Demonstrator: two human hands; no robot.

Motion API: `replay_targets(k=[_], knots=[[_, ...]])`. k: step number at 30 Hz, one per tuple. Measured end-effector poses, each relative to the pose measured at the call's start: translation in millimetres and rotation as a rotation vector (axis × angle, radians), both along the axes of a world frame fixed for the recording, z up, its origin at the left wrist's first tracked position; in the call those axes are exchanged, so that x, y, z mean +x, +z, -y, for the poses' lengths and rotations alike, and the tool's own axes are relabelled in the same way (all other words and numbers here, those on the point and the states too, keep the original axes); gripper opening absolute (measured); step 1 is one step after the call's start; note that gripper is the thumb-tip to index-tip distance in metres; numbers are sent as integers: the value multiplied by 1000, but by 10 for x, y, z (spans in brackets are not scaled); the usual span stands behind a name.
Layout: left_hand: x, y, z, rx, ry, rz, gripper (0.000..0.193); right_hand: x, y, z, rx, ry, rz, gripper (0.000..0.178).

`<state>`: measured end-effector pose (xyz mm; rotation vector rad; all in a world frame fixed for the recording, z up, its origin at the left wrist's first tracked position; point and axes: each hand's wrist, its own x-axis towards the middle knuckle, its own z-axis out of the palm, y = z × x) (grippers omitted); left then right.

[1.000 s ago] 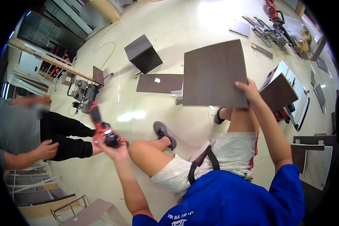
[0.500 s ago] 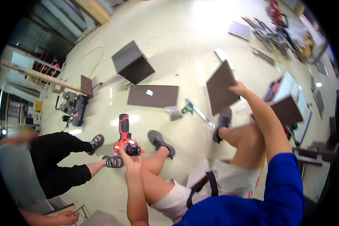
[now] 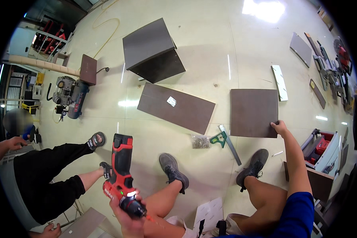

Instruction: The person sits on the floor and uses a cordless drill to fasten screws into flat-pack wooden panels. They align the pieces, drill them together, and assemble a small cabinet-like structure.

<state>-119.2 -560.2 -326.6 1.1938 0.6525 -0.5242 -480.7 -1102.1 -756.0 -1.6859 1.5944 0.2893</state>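
Observation:
My left hand [image 3: 125, 216] is closed around the head of a red and black cordless drill [image 3: 121, 158], its handle pointing away from me and its chuck toward my left knee. An orange-red tip shows at the chuck. On the right, my right hand [image 3: 279, 127] grips the near right corner of a square brown panel [image 3: 253, 111]. Whether that panel touches the floor I cannot tell. A bag of screws [image 3: 201, 142] and a combination square [image 3: 218, 139] with a green head lie between my feet and the panels. Left of the held panel lies a longer brown panel [image 3: 178, 109].
Dark joined panels [image 3: 148, 47] stand farther off. An air compressor [image 3: 69, 95] is at the left, with a seated co-worker [image 3: 47, 178] nearer. To the right are a white strip [image 3: 279, 83], a toolbox [image 3: 319, 148] and a saw [image 3: 341, 53].
The panel in my right hand has gone from tilted to nearly flat. The drill in my left hand appears larger and lower in view. My view has also shifted.

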Motion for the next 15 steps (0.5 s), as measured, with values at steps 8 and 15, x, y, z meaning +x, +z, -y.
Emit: replay_targets(k=[8, 15], knots=[[238, -25, -26, 96, 80, -79, 70, 723, -395, 242, -335, 104, 96, 27], [302, 24, -223, -31, 78, -102, 61, 4937, 1417, -122, 7, 104, 966, 44]])
